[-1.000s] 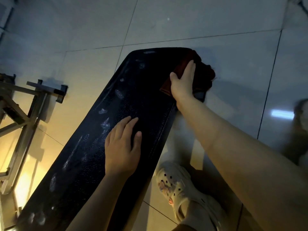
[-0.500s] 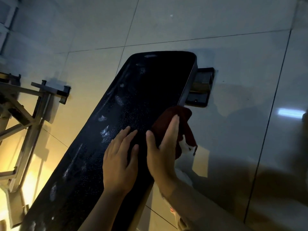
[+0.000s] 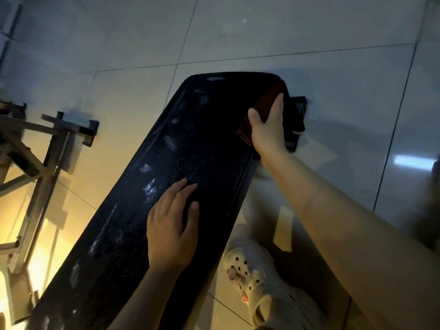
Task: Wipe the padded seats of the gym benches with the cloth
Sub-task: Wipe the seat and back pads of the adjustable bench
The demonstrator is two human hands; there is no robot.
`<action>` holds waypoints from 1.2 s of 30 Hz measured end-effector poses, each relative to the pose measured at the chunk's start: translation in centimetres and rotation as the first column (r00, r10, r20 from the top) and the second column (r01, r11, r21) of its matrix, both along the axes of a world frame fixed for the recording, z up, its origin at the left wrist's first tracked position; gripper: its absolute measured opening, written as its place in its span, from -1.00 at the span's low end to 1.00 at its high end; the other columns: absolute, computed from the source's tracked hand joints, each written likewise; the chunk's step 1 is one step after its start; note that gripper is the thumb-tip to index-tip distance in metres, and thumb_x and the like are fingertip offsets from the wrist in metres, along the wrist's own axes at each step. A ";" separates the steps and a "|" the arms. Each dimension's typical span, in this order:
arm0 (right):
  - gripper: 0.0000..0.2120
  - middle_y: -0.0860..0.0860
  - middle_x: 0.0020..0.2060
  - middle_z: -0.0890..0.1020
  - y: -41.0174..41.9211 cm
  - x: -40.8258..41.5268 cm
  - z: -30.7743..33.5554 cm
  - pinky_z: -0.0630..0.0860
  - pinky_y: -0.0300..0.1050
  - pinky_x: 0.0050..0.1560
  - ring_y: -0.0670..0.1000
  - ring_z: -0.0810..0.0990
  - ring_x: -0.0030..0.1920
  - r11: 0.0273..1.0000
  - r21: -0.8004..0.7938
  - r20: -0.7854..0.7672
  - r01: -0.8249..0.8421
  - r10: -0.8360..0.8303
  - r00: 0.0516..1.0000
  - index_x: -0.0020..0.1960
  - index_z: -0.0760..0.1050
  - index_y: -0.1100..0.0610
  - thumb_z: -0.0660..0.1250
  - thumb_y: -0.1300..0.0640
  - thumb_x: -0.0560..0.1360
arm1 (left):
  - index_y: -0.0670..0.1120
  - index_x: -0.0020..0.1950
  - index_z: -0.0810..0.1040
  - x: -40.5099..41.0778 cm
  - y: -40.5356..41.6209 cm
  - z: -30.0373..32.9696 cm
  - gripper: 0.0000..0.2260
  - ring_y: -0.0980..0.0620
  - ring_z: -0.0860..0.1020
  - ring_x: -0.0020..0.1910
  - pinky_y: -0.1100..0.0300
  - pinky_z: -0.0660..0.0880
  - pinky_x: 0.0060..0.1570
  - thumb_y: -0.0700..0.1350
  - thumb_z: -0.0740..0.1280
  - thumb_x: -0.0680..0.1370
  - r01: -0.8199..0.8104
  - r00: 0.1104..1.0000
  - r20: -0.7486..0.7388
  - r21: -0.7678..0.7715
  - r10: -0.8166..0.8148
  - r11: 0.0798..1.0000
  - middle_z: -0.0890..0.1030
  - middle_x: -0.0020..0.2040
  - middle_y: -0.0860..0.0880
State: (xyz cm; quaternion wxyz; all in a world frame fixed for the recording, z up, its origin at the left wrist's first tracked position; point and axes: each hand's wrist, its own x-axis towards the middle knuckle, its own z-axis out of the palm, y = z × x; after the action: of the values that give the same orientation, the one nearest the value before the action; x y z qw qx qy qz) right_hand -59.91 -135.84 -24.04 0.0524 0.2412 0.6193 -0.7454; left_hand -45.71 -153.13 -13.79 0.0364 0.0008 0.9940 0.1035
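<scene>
Fingers (image 3: 277,108) of the right hand (image 3: 269,129) wrap over the dark red cloth (image 3: 266,103), gripping it at the padded seat's (image 3: 190,151) far right edge. The left hand (image 3: 171,227) lies flat mid-seat, fingers loosely spread.

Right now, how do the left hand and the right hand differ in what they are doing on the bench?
The left hand lies flat and bare on the middle of the padded seat; the right hand presses a dark red cloth at the seat's far right edge. The left hand's arm is bent close to the body; the right hand's arm is stretched far out. Both touch the same seat.
</scene>
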 end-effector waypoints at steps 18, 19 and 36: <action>-0.32 -0.14 0.52 -0.10 -5.2 12.0 3.4 -0.05 -0.51 0.39 -0.17 -0.07 0.53 0.997 0.000 -0.144 -0.078 0.077 0.987 0.50 -0.23 -0.05 0.12 -0.12 0.56 | 0.07 0.37 0.44 0.2 0.1 -0.3 -0.59 0.04 0.35 0.39 -0.09 0.27 0.31 0.11 0.03 0.59 -0.021 1.000 -0.011 -0.051 0.021 0.998 0.37 0.39 0.16; -0.29 -0.11 0.54 -0.10 -4.6 11.1 3.2 -0.05 -0.48 0.40 -0.15 -0.07 0.53 0.996 -0.006 -0.136 -0.085 0.083 0.987 0.53 -0.23 -0.01 0.12 -0.11 0.56 | 0.07 0.37 0.44 0.3 0.0 -0.3 -0.59 0.04 0.35 0.39 -0.10 0.27 0.31 0.11 0.03 0.59 -0.025 1.000 -0.009 -0.051 0.025 0.998 0.37 0.39 0.16; -0.33 0.18 0.57 -0.22 0.6 -0.8 0.5 -0.24 -0.07 0.52 0.12 -0.21 0.57 0.773 0.589 0.045 -0.234 0.258 0.965 0.57 -0.23 0.26 0.03 -0.03 0.67 | 0.03 0.35 0.47 0.1 0.2 -0.2 -0.60 0.19 0.28 0.34 0.04 0.15 0.29 0.06 0.02 0.60 0.001 1.000 -0.026 -0.043 -0.002 0.999 0.36 0.34 0.20</action>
State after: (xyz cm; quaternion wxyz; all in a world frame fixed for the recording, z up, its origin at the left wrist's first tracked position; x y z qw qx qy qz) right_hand -60.66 -135.24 -23.52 0.0600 0.1483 0.8468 -0.5073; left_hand -45.59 -152.95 -14.02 0.0236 0.0023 0.9964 0.0819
